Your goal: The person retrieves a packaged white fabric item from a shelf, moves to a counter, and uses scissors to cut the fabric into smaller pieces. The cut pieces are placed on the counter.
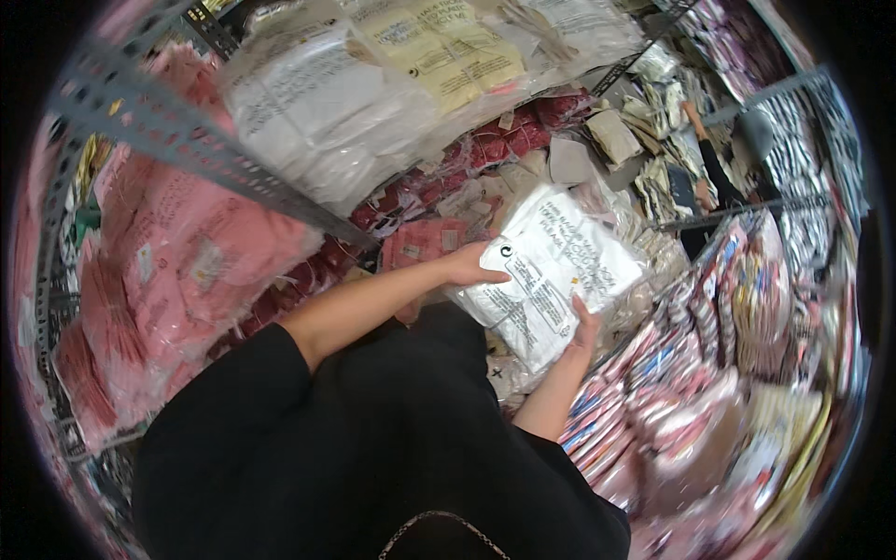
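A white garment in a clear printed plastic bag [560,257] is held in front of me, tilted, with its printed face up. My left hand [476,266] grips its left edge, thumb lying on top and the other fingers hidden beneath. On the near right edge, my right hand [584,327] has hold of the same bag, its thumb along the plastic and its other fingers mostly out of sight. Below and beyond the bag lie pink bagged garments [425,243] and other loose packs.
Grey perforated metal shelf posts [215,154] stand at the left beside bagged pink garments [187,252]. White and yellow bagged garments [448,56] fill a shelf ahead. Striped garment stacks [672,373] line the right. Farther off at the right, another person's arm [714,168] reaches among packs.
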`<act>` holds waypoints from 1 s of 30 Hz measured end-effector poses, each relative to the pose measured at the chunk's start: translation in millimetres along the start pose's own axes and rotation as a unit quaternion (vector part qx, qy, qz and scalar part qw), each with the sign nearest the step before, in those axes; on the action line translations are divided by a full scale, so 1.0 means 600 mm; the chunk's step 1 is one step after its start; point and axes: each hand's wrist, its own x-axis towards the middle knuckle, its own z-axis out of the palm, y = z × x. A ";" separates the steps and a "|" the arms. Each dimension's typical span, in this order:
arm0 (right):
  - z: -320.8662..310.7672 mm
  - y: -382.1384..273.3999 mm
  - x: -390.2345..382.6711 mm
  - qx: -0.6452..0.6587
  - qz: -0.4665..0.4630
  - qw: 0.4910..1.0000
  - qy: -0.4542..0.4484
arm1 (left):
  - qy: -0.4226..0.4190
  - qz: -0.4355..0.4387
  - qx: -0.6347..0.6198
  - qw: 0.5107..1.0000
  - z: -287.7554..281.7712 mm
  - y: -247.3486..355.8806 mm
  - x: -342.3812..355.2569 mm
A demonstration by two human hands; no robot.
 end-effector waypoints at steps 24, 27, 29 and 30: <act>-0.063 -0.093 0.379 -0.050 0.088 0.994 0.048 | 0.005 -0.206 0.042 0.978 -0.035 -0.098 0.377; -0.051 -0.109 0.391 -0.076 0.110 0.990 0.053 | -0.040 -0.288 0.127 0.948 -0.051 0.026 0.399; -0.046 -0.100 0.384 -0.068 0.099 0.990 0.069 | -0.051 -0.307 0.080 0.947 -0.056 0.001 0.404; -0.046 -0.096 0.382 -0.066 0.095 0.991 0.074 | -0.050 -0.321 0.104 0.940 -0.056 -0.005 0.403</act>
